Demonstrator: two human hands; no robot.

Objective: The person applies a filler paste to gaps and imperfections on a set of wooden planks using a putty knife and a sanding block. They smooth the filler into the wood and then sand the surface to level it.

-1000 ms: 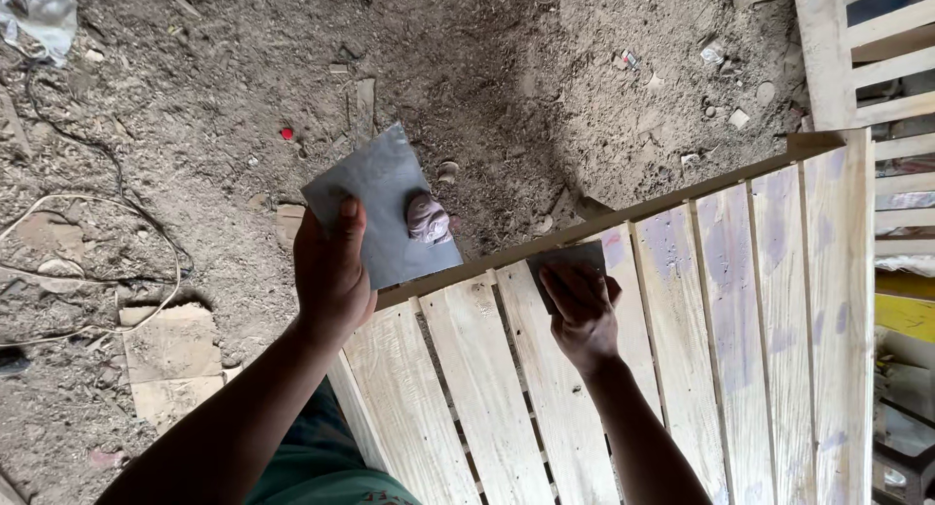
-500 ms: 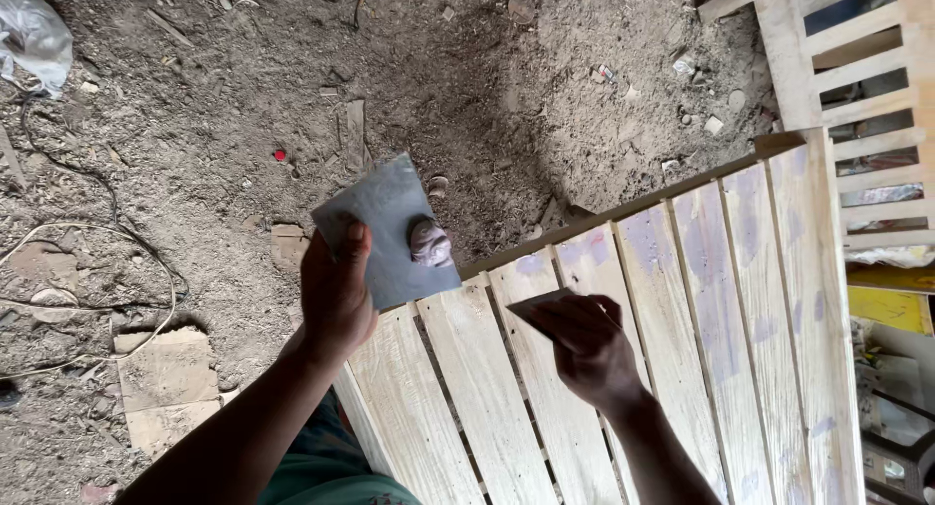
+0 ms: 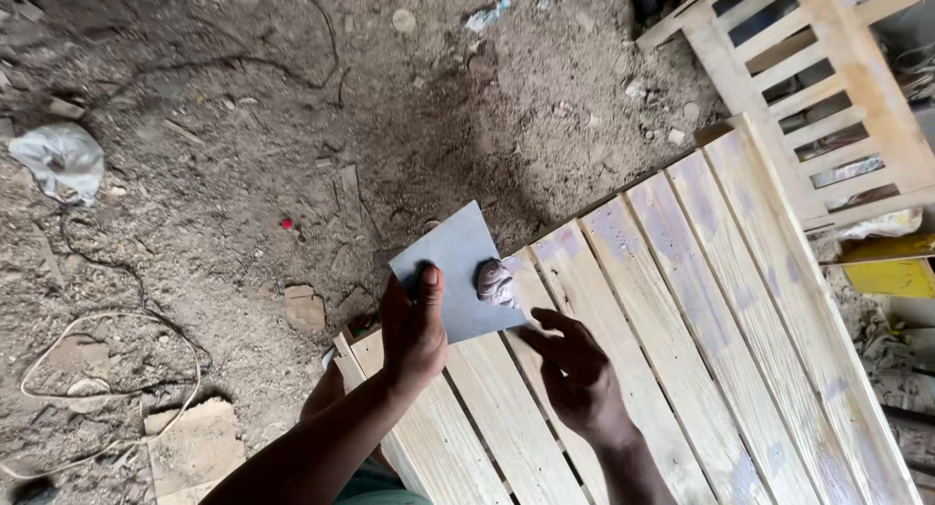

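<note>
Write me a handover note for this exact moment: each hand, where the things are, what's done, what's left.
Left hand: grips the grey square board by its lower corner, thumb on top.
Right hand: over the slatted wooden panel, fingers reaching toward the board; whether it holds a tool cannot be told.
Board carries a lump of greyish filler.
Done: some slats show purplish patches.
Left: other slats look bare.

matt grey flat plate (image 3: 458, 271), rough pale wood slats (image 3: 682, 300), dusty dirt floor (image 3: 243, 125)
</note>
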